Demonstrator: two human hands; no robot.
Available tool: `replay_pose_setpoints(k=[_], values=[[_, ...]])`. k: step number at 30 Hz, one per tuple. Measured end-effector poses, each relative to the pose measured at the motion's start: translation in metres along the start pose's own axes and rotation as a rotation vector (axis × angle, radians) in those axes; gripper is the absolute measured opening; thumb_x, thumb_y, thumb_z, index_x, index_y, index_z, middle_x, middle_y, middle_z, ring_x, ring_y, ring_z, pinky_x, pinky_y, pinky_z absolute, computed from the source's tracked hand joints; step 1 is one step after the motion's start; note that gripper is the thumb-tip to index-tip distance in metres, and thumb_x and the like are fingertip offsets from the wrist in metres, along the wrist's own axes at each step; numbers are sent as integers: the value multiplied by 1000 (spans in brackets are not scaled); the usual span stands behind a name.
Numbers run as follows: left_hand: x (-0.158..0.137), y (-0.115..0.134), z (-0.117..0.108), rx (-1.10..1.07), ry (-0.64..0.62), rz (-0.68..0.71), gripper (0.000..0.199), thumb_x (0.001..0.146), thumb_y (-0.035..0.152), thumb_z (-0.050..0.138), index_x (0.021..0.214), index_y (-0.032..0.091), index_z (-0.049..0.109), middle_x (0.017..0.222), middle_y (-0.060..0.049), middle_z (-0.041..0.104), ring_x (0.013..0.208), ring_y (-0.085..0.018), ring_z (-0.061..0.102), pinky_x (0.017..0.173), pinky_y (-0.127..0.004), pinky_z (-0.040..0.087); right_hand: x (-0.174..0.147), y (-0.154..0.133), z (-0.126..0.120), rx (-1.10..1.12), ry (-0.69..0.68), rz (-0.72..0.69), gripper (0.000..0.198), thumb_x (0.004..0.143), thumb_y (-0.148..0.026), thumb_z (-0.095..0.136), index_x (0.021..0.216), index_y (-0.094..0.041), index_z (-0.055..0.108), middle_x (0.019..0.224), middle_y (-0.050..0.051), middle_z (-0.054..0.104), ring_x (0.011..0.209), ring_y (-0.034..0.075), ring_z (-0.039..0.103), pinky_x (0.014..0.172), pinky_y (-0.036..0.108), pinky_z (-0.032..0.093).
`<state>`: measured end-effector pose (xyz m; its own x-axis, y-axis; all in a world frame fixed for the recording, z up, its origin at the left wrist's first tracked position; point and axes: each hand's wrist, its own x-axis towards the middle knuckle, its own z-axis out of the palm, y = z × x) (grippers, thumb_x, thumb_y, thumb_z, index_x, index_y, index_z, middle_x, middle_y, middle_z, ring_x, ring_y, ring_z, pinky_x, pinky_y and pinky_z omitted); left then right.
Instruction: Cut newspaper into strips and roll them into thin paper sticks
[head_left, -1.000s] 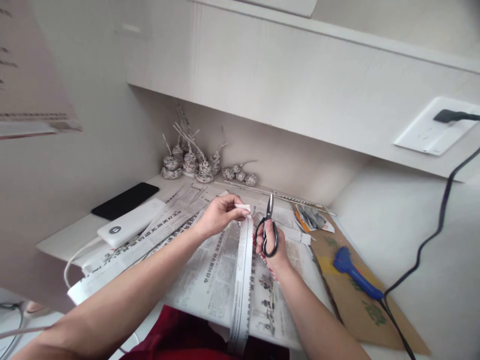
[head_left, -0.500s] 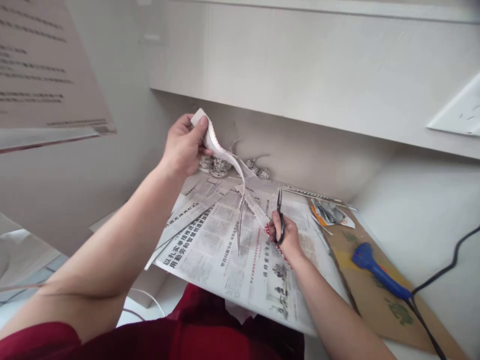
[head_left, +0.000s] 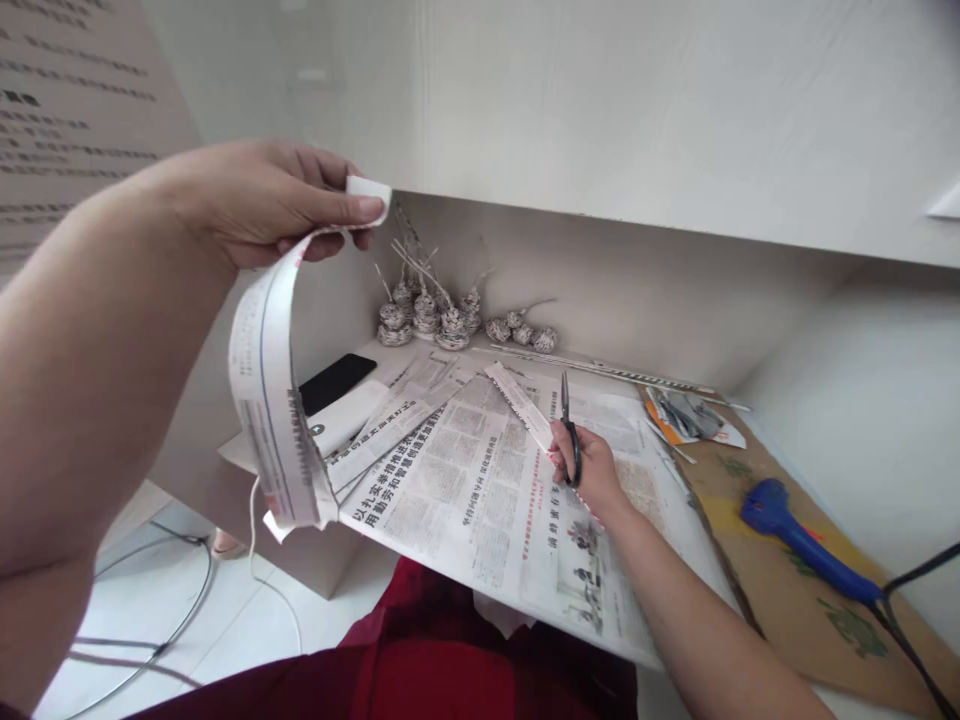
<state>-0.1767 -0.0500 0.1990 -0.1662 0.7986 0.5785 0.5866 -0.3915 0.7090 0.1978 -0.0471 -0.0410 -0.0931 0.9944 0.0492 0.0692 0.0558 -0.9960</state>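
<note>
My left hand [head_left: 300,205] is raised at the left, thumb and fingers pinching the white end of a newspaper strip [head_left: 259,370]. The strip curves down in an arc, its lower end near the table's left front corner. Over the newspaper sheet [head_left: 465,510] on the table, my right hand [head_left: 589,465] is closed on a pair of dark scissors [head_left: 571,440], whose blades point away from me and look shut. A paper strip with a red-patterned part [head_left: 517,400] runs under or through the right fingers; whether they grip it I cannot tell.
Several gourd-shaped woven paper pieces [head_left: 450,325] stand at the back wall. A black phone [head_left: 341,382] lies at the left edge, near more paper strips [head_left: 405,430]. At right, a blue glue gun [head_left: 802,550] with a cable rests on cardboard [head_left: 750,590], below an orange-white packet [head_left: 694,415].
My left hand has swung left and closer with the newspaper strip, which now hangs in a wide arc. The right hand stays nearly in place with the scissors. The view has shifted slightly.
</note>
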Motion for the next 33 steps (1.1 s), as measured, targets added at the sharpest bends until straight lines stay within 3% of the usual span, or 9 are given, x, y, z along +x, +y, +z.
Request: replay_pose_setpoints(k=[5,7,9,10,14,17,22,28,33], values=[[-7,-33,60,272,-174,-81,41,77,52,62,103,21,63,83,-6,66,80,-23,66,66,-31,52,-1,0,0,-20,-7,10,44,75,-59,64,66,-17,54,48,-5,49,33,9,48,34,19,40],[-5,-52,88,386,-330,-117,37,74,49,65,98,22,65,79,-5,67,75,-22,66,64,-29,51,-1,-1,0,-37,-3,7,44,75,-59,64,66,-17,54,47,-5,50,33,9,48,33,20,40],[0,-71,113,498,-578,-168,32,74,44,64,97,21,66,77,-5,69,68,-20,66,61,-27,50,-1,-1,0,-57,3,-3,44,75,-59,64,66,-17,54,47,-5,50,33,9,49,33,19,39],[2,-80,125,563,-625,-171,33,76,43,61,100,20,65,77,-5,69,66,-20,65,60,-25,49,-1,-2,-1,-68,6,-8,44,76,-59,63,66,-17,54,47,-5,50,33,9,49,33,19,39],[2,-112,165,689,-639,-178,33,75,38,62,100,17,66,89,-7,72,86,-23,66,71,-24,47,1,-1,-1,-95,14,-1,46,76,-61,61,67,-17,54,47,-5,50,33,9,50,33,18,38],[-4,-128,189,708,-682,-224,31,74,43,63,90,17,69,78,-7,72,76,-23,67,67,-25,47,3,0,-2,-97,9,13,47,73,-63,63,66,-17,54,47,-5,51,32,9,50,32,19,39],[-15,-140,211,733,-723,-298,47,63,49,73,95,15,68,82,-11,73,64,-22,67,62,-27,48,5,3,-3,-102,9,13,47,73,-63,63,66,-17,54,47,-5,51,33,9,51,32,18,38],[-14,-138,219,841,-682,-312,59,57,48,78,104,15,67,109,-19,68,102,-34,63,78,-33,48,6,4,-2,-99,5,23,45,74,-60,63,65,-17,54,48,-5,51,32,8,50,31,17,35],[-15,-141,220,847,-697,-295,51,61,48,76,103,19,69,112,-15,68,104,-33,62,81,-33,47,6,5,-2,-89,4,19,45,74,-60,64,65,-17,53,48,-6,50,32,8,49,32,17,37]])
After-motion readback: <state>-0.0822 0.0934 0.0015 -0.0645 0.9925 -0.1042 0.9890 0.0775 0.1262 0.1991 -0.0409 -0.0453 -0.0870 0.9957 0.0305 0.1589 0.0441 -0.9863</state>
